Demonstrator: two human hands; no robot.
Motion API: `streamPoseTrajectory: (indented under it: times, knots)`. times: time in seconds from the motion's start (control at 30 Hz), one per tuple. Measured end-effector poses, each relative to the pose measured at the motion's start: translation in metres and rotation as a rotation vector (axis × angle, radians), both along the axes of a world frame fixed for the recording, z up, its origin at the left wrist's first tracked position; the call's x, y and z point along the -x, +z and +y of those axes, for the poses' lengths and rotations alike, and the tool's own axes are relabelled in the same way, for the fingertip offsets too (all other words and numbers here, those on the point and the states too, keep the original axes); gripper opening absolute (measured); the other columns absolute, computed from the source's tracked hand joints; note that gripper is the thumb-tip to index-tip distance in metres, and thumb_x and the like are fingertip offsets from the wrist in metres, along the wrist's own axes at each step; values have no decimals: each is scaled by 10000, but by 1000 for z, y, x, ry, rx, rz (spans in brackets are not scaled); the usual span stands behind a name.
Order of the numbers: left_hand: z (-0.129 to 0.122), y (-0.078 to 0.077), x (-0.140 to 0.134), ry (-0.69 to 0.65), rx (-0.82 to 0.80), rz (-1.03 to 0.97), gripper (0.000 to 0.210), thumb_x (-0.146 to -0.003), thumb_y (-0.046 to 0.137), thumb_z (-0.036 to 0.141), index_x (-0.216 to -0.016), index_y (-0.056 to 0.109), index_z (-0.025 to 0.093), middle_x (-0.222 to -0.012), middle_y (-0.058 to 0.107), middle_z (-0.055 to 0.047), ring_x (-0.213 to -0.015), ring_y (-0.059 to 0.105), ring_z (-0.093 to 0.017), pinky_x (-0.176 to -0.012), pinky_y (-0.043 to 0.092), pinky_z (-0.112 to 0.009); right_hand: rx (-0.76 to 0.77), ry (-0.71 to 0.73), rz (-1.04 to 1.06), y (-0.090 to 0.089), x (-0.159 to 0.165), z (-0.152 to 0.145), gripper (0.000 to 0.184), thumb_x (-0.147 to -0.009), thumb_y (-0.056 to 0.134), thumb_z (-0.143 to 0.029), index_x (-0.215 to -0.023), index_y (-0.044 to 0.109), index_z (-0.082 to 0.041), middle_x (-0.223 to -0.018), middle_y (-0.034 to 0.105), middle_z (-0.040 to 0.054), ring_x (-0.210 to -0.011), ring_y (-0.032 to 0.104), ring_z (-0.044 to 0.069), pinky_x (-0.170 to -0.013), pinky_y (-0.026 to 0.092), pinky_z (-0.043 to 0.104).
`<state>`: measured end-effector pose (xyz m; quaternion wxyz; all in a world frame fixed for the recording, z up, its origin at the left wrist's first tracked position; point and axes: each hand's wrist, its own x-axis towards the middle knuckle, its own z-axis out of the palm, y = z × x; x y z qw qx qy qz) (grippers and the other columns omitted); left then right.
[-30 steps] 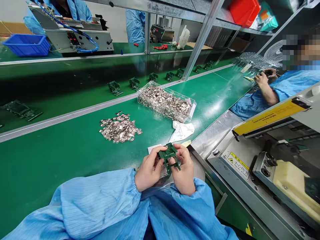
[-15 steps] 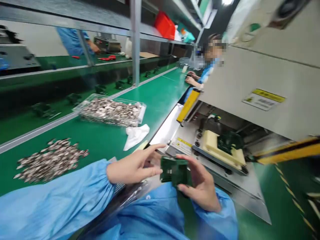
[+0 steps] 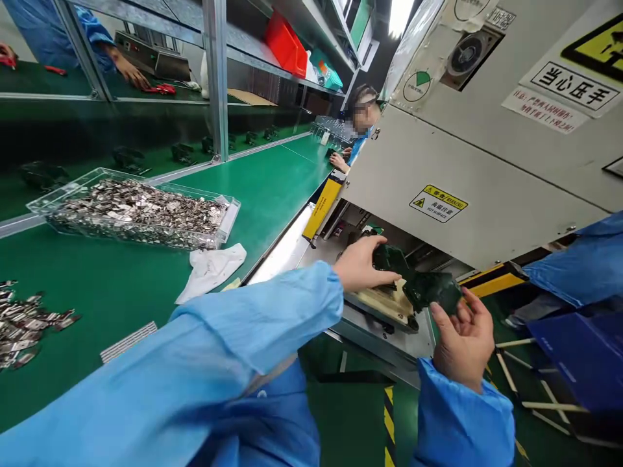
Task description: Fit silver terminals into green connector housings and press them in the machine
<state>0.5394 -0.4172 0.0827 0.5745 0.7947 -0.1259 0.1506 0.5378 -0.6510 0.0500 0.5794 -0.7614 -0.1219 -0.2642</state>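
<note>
My left hand reaches into the opening of the press machine. Its thumb and fingers close around a dark green plastic part at the cream-coloured fixture. Whether that part is seated or lifted, I cannot tell. Just in front of the fixture, my right hand pinches a second dark green plastic part between thumb and fingers. The two parts are close together, and their edges overlap in view.
A clear tray full of small metal pieces stands on the green bench, with a loose pile nearer me. A white cloth lies beside the tray. Yellow guards flank the press opening. Co-workers sit farther along and across.
Both hands have moved from in front of my body to the press. The right hand still carries its green part; the left now grips the one at the fixture. My view has turned right.
</note>
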Motion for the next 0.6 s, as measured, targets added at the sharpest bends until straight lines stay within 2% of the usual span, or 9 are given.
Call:
streamPoseTrajectory:
  times: [0.1,0.17,0.23,0.3,0.37,0.47,0.53,0.57,0.6]
  knots:
    - [46,-4,39,-28,172,109,686,-658,788,310,-1256,506,126,-1154,648,-139,-1065,628,-261,-953,508,-407,243,141,48,14,-24,15,722,-697,792,-467,-1314,505,-221,-1140,645,103,-1090,617,296,-990,464,515]
    - [81,-12,73,-84,202,233,605,-651,789,270,-1185,542,130,-1074,672,-112,-1034,643,-248,-925,520,-388,408,262,115,22,-37,22,691,-687,785,-499,-1276,547,-229,-1145,649,104,-1114,603,303,-985,470,486]
    - [110,-25,105,-92,186,349,528,-658,790,266,-1131,575,168,-1072,676,-92,-1054,641,-251,-934,515,-391,489,341,171,27,-45,28,677,-684,774,-522,-1257,563,-229,-1157,652,106,-1157,580,313,-991,465,471]
    - [128,-41,129,-89,187,445,498,-661,797,272,-1115,594,235,-1109,678,-81,-1071,643,-261,-952,508,-418,508,339,181,25,-44,29,713,-697,748,-546,-1299,536,-228,-1206,640,114,-1200,554,324,-1005,447,484]
    - [133,-58,140,-80,185,490,503,-649,805,272,-1112,609,279,-1170,659,-85,-1111,634,-273,-995,482,-446,528,252,126,16,-34,25,775,-711,708,-580,-1364,488,-228,-1308,588,121,-1262,500,336,-1054,383,519]
    - [126,-78,137,-64,138,466,513,-618,816,283,-1101,643,273,-1322,563,-112,-1244,551,-295,-1032,447,-459,488,-54,58,-13,-8,-2,743,-761,604,-634,-1376,483,-234,-1413,504,117,-1321,429,357,-1092,314,564]
    - [120,-84,128,-56,109,438,531,-568,841,295,-1071,674,267,-1372,526,-125,-1278,519,-312,-987,480,-457,397,-339,213,-39,9,-30,607,-762,575,-673,-1238,595,-298,-1274,608,146,-1170,562,393,-958,431,593]
    - [118,-86,123,-48,99,393,533,-539,854,297,-1046,691,263,-1343,556,-130,-1250,543,-317,-944,509,-453,377,-418,302,-51,15,-45,508,-733,584,-702,-1083,657,-341,-1111,675,158,-1005,639,412,-822,484,602]
    - [118,-86,118,-25,87,323,529,-505,870,298,-1007,710,258,-1269,614,-126,-1188,590,-316,-891,537,-443,344,-419,334,-62,19,-57,417,-696,605,-720,-890,676,-357,-888,697,153,-825,674,418,-674,501,595]
